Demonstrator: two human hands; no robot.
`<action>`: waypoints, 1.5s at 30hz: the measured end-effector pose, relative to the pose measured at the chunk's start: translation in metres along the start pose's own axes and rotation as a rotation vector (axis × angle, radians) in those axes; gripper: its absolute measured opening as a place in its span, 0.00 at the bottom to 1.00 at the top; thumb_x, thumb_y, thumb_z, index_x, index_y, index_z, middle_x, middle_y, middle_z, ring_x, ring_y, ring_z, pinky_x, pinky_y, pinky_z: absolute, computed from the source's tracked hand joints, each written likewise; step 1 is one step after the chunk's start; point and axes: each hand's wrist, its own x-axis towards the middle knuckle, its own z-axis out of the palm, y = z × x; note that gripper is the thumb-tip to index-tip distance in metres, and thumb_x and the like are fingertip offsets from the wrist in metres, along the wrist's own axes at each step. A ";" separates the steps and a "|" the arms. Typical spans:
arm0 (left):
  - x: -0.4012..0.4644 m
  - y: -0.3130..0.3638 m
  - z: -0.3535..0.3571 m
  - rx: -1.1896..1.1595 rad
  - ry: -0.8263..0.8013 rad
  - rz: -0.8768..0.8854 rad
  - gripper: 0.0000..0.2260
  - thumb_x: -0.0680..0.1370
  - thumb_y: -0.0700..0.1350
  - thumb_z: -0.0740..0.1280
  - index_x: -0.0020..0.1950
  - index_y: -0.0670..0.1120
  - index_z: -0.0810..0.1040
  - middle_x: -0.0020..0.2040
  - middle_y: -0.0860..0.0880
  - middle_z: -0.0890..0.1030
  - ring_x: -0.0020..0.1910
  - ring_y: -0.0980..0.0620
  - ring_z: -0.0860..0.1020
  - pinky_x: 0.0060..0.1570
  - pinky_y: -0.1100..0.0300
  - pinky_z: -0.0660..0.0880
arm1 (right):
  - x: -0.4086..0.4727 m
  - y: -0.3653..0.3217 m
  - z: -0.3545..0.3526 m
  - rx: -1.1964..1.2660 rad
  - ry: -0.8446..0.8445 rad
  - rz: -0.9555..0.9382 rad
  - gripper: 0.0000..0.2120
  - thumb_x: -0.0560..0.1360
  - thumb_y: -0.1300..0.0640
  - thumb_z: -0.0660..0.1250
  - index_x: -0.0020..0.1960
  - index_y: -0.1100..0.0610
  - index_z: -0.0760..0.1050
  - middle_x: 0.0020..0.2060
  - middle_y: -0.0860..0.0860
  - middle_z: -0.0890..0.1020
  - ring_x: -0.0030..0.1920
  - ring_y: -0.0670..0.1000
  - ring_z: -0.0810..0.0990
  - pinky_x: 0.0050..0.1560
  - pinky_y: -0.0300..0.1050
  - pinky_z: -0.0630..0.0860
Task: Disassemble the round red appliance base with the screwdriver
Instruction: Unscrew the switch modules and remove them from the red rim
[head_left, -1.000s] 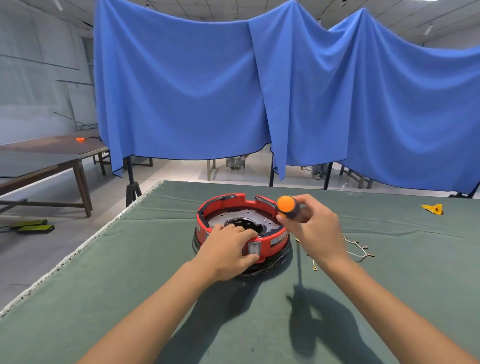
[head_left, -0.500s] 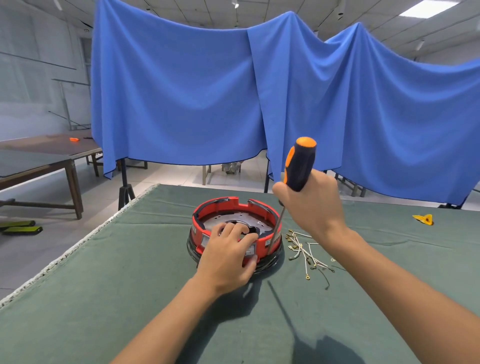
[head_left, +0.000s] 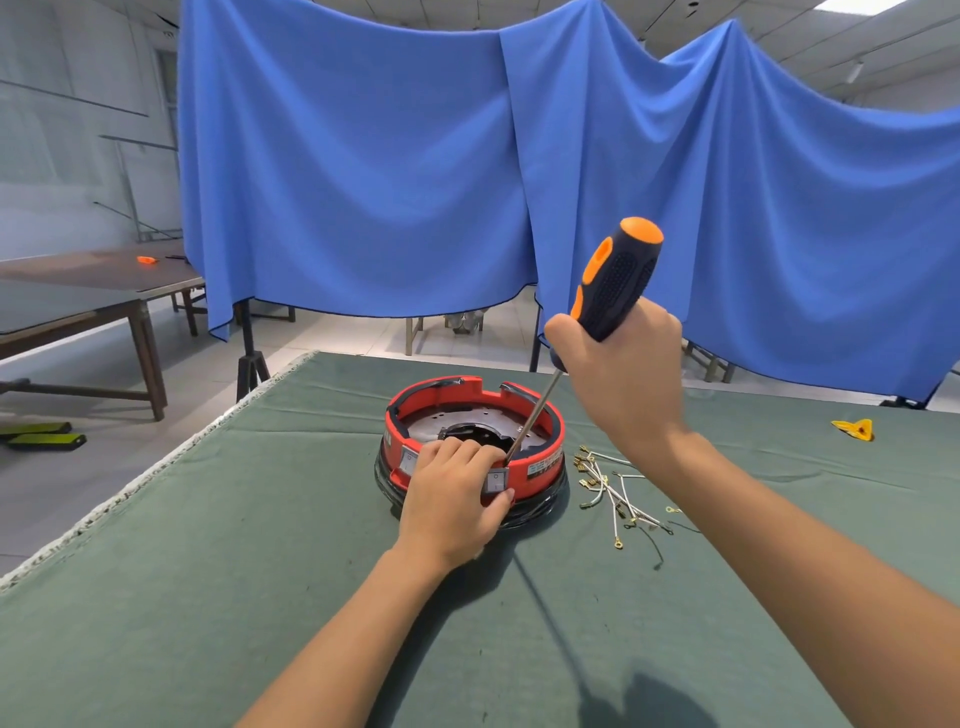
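The round red appliance base (head_left: 540, 462) stands on the green table cloth (head_left: 208, 571), its open top showing a metal plate with a dark central hole. My left hand (head_left: 454, 501) grips its near rim, fingers curled over the edge beside a grey rocker switch. My right hand (head_left: 623, 374) holds the screwdriver (head_left: 615, 280) by its black and orange handle, raised above and right of the base. The thin shaft slants down-left, and its tip reaches inside the near rim right next to my left fingers.
A bunch of loose white wires with brass terminals (head_left: 618, 493) lies just right of the base. A small yellow piece (head_left: 854, 428) sits at the far right. The table's left edge (head_left: 156, 467) runs diagonally. Blue drapes (head_left: 363, 182) hang behind; a wooden table (head_left: 78, 296) stands left.
My right hand has lifted and turned the screwdriver from handle-toward-me to upright-slanted, then lowered its tip inside the near rim. My left hand stays on the base.
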 end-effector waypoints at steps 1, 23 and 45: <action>0.000 0.000 0.000 -0.007 0.000 -0.007 0.14 0.68 0.50 0.72 0.51 0.47 0.79 0.45 0.52 0.81 0.48 0.48 0.77 0.54 0.58 0.63 | -0.001 0.001 0.000 0.005 0.009 -0.001 0.13 0.64 0.57 0.63 0.29 0.63 0.61 0.24 0.60 0.69 0.29 0.56 0.64 0.28 0.43 0.62; 0.000 0.006 0.007 -0.014 0.082 -0.083 0.14 0.65 0.49 0.76 0.48 0.46 0.79 0.43 0.51 0.81 0.44 0.49 0.77 0.51 0.59 0.67 | 0.047 0.008 0.036 -0.163 -0.077 0.381 0.14 0.68 0.48 0.65 0.30 0.55 0.67 0.29 0.49 0.77 0.30 0.51 0.71 0.32 0.41 0.63; -0.006 -0.003 0.005 0.032 0.074 -0.073 0.18 0.65 0.56 0.72 0.52 0.51 0.80 0.49 0.52 0.78 0.56 0.47 0.74 0.68 0.40 0.60 | 0.045 0.011 0.040 -0.128 -0.017 0.315 0.13 0.61 0.47 0.59 0.28 0.55 0.61 0.25 0.50 0.71 0.27 0.51 0.66 0.30 0.41 0.63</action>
